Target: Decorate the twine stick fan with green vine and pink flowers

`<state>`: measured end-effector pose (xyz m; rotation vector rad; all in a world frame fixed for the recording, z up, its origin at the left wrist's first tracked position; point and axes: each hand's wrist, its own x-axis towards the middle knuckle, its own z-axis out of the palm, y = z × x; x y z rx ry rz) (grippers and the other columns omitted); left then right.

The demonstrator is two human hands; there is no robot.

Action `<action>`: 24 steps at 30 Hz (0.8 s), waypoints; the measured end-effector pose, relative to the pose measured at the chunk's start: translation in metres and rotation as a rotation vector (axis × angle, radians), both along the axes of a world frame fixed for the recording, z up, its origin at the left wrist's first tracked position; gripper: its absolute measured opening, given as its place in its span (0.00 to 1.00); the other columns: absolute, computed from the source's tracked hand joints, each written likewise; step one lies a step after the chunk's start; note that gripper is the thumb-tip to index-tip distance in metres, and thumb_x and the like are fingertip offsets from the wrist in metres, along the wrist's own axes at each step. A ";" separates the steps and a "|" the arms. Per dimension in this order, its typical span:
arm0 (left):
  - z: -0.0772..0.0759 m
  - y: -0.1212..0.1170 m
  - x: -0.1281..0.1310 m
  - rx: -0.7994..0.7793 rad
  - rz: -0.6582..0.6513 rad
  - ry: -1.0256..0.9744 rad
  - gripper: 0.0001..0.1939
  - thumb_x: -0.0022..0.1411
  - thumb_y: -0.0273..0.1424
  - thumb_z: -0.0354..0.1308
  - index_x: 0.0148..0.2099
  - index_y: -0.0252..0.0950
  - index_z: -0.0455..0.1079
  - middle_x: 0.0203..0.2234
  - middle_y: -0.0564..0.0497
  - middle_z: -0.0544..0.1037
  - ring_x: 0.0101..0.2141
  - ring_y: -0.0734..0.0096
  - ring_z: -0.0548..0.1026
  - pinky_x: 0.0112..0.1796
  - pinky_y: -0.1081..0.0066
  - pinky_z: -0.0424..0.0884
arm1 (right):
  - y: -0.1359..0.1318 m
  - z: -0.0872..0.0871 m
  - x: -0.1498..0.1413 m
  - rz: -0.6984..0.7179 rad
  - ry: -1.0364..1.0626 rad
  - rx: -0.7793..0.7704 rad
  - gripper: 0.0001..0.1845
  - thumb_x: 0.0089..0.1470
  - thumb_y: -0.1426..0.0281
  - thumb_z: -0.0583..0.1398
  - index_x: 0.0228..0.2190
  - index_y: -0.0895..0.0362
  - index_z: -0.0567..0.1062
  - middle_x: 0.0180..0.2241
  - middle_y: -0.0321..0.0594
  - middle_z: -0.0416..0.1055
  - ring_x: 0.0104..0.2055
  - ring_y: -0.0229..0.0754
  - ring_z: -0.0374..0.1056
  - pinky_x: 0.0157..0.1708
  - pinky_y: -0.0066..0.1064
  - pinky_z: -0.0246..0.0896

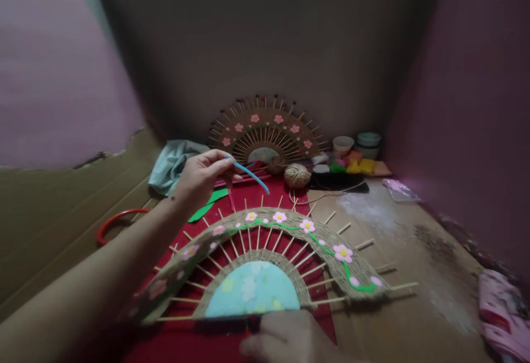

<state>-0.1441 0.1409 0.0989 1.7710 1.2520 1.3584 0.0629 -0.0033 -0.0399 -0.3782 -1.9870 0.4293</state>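
Note:
My left hand (207,172) is raised above the far left side of a half-round fan, pinching one end of a thin, slightly bent blue strip (253,176). The fan (285,220) lies on a red cloth. Twine is woven around its wooden sticks, and pink flowers with a green vine run along the outer band. A light blue half-circle (223,297) with pale flowers fills its centre. At the fan's straight near edge is my right hand (292,336), its fingers curled together. The hand is dim and blurred, and what its fingers hold, if anything, is hidden.
A similar fan (265,116) leans against the back wall. Before it sits a twine ball (297,175). Tubs (368,145) and coloured packets (366,165) stand back right. A pale cloth (165,167), green sheet (209,207) and red-orange ring (120,222) lie left. Walls close both sides.

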 end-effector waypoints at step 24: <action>-0.026 -0.105 0.057 0.615 0.149 0.561 0.11 0.59 0.26 0.56 0.46 0.39 0.68 0.43 0.47 0.73 0.47 0.61 0.70 0.50 0.58 0.66 | 0.022 0.061 0.032 -0.102 0.369 -1.057 0.14 0.56 0.64 0.55 0.21 0.56 0.67 0.17 0.29 0.66 0.14 0.29 0.55 0.15 0.22 0.49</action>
